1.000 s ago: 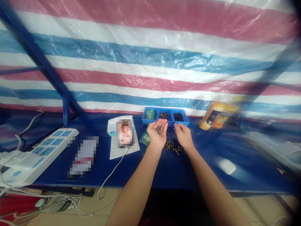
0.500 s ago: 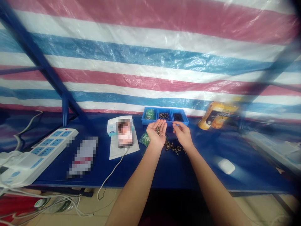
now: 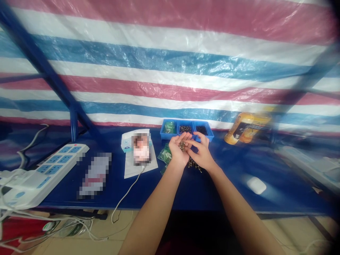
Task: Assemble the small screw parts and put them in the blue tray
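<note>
My left hand (image 3: pixel 180 151) is palm up and cupped, holding several small brass-coloured screws (image 3: pixel 182 146). Over that palm reaches my right hand (image 3: pixel 200 150), its thumb and index finger at the screws; whether they grip one is too small to tell. More screws (image 3: pixel 195 165) lie in a pile on the blue table below my right hand. Behind both hands stands a blue tray (image 3: pixel 162 134) with three compartments: a green packet on the left, small screws in the middle, dark small parts on the right. A green bag (image 3: pixel 165 155) lies left of my left hand.
On the left are a power strip (image 3: pixel 57 164) with cables and a blurred flat packet (image 3: pixel 95 175). A phone-like item (image 3: pixel 141 150) with a cable rests on white packaging (image 3: pixel 130 170). To the right are a yellow bottle (image 3: pixel 239 128) and a white case (image 3: pixel 256 185).
My right hand has moved left, from beside my left hand to over its palm, and its fingers now reach the screws there.
</note>
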The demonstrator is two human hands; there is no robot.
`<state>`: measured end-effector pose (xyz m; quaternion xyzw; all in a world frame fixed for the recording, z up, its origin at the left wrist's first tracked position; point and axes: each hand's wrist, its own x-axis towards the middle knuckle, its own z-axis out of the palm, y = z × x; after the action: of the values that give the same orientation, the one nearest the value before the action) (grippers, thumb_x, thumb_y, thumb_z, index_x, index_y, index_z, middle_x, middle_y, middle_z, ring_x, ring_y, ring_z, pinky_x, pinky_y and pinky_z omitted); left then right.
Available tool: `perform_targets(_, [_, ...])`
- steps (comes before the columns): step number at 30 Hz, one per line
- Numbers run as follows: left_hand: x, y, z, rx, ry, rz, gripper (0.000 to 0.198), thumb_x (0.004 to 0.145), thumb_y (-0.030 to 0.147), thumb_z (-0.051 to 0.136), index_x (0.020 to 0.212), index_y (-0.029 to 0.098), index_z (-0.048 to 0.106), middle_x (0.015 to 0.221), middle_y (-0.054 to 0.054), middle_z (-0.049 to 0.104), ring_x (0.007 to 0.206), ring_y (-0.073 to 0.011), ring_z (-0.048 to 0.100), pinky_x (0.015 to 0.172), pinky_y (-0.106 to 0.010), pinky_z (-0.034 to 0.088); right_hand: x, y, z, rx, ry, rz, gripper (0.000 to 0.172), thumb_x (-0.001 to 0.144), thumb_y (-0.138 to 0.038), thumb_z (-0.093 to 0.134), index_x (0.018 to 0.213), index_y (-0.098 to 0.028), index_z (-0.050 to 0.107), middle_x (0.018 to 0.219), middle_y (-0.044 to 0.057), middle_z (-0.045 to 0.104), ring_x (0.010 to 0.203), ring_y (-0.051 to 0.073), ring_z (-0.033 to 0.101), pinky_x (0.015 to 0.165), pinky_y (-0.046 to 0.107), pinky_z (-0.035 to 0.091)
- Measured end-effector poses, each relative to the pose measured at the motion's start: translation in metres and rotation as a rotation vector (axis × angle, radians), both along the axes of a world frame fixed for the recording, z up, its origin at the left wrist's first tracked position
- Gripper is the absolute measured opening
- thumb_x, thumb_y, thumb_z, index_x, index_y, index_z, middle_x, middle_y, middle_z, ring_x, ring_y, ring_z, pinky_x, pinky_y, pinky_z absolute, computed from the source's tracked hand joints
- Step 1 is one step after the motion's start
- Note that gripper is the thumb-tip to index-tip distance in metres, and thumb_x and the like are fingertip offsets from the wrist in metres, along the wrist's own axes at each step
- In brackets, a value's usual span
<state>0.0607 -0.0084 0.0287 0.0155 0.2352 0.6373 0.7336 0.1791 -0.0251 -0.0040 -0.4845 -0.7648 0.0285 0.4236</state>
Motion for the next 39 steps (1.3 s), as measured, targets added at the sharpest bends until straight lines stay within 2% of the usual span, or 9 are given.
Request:
perform_targets(5, [0.0026, -0.0017, 0.0012, 0.002, 0.008, -0.008, 0.03, 0.079, 0.025, 0.055, 0.091, 0.004, 0.073, 0.107, -0.022, 0.072, 0.108, -0.0297, 0.07, 0.094, -0.038, 0.056, -0.0014, 0.0003, -0.0025, -0.024, -0.026, -0.005, 0.032, 0.09, -0.026, 0.058, 0.117, -0.035, 0.074, 0.157, 0.003, 0.028, 0.144, 0.035, 0.028, 0.113, 0.059, 0.028])
perform_targets(8, [0.0021, -0.002, 0.0013, -0.006, -0.003, -0.014, 0.029, 0.08, 0.026, 0.055, 0.091, 0.006, 0.073, 0.104, -0.02, 0.073, 0.107, -0.0296, 0.07, 0.093, -0.039, 0.057, -0.0022, -0.0014, 0.0012, 0.001, 0.001, 0.028, 0.03, 0.092, -0.025, 0.054, 0.111, -0.034, 0.076, 0.153, 0.003, 0.036, 0.143, 0.032, 0.031, 0.114, 0.056, 0.028])
perform_targets(13, [0.0007, -0.0024, 0.0034, -0.059, -0.004, -0.011, 0.029, 0.081, 0.028, 0.055, 0.094, 0.009, 0.073, 0.103, -0.018, 0.073, 0.103, -0.0276, 0.071, 0.086, -0.035, 0.059, -0.0041, -0.0038, 0.0062, 0.021, 0.008, 0.043, 0.016, 0.086, -0.033, 0.066, 0.097, -0.031, 0.077, 0.143, 0.005, 0.048, 0.138, 0.032, 0.038, 0.114, 0.054, 0.027])
perform_targets(20, [0.0001, -0.0014, 0.0026, -0.047, 0.002, 0.0, 0.031, 0.082, 0.029, 0.054, 0.094, 0.007, 0.072, 0.103, -0.019, 0.073, 0.102, -0.0278, 0.071, 0.085, -0.035, 0.059, -0.0049, -0.0041, 0.0049, 0.006, 0.012, 0.031, 0.012, 0.085, -0.034, 0.068, 0.092, -0.028, 0.076, 0.142, 0.006, 0.049, 0.137, 0.031, 0.039, 0.114, 0.052, 0.026])
perform_targets(25, [0.0008, -0.001, 0.0018, -0.025, 0.007, 0.007, 0.031, 0.082, 0.028, 0.054, 0.093, 0.007, 0.072, 0.104, -0.019, 0.072, 0.102, -0.0278, 0.071, 0.085, -0.035, 0.059, -0.0047, -0.0043, 0.0057, -0.004, -0.003, 0.053, 0.02, 0.087, -0.032, 0.067, 0.105, -0.031, 0.076, 0.147, 0.006, 0.044, 0.141, 0.031, 0.034, 0.114, 0.053, 0.025])
perform_targets(30, [0.0007, -0.0002, 0.001, -0.051, 0.001, 0.009, 0.031, 0.082, 0.028, 0.054, 0.096, 0.006, 0.072, 0.105, -0.021, 0.072, 0.103, -0.0292, 0.07, 0.085, -0.037, 0.06, -0.0054, -0.0045, 0.0062, -0.026, 0.006, 0.066, 0.01, 0.087, -0.033, 0.067, 0.091, -0.028, 0.074, 0.144, 0.007, 0.046, 0.141, 0.032, 0.034, 0.114, 0.055, 0.023])
perform_targets(34, [-0.0003, 0.0003, -0.0003, -0.039, -0.015, 0.018, 0.033, 0.081, 0.028, 0.055, 0.1, 0.006, 0.071, 0.109, -0.021, 0.072, 0.107, -0.0303, 0.07, 0.085, -0.035, 0.059, -0.0055, -0.0051, 0.0053, -0.052, 0.052, 0.06, 0.014, 0.091, -0.037, 0.061, 0.088, -0.025, 0.066, 0.141, 0.008, 0.047, 0.14, 0.031, 0.034, 0.114, 0.053, 0.025])
perform_targets(37, [-0.0026, 0.0001, -0.0005, -0.01, -0.059, 0.044, 0.038, 0.081, 0.03, 0.055, 0.107, 0.005, 0.07, 0.114, -0.022, 0.07, 0.111, -0.0306, 0.068, 0.088, -0.035, 0.059, -0.0037, -0.0036, 0.0054, -0.057, 0.176, 0.031, 0.021, 0.097, -0.042, 0.05, 0.091, -0.024, 0.06, 0.13, 0.009, 0.052, 0.13, 0.028, 0.042, 0.11, 0.048, 0.031])
perform_targets(39, [-0.0049, 0.0001, -0.0002, 0.018, -0.083, 0.059, 0.043, 0.082, 0.031, 0.055, 0.113, 0.005, 0.068, 0.118, -0.022, 0.069, 0.114, -0.0307, 0.067, 0.091, -0.036, 0.058, -0.0019, -0.0025, 0.0064, -0.1, 0.291, 0.028, 0.027, 0.1, -0.044, 0.043, 0.089, -0.024, 0.056, 0.111, 0.008, 0.059, 0.113, 0.024, 0.052, 0.101, 0.043, 0.039])
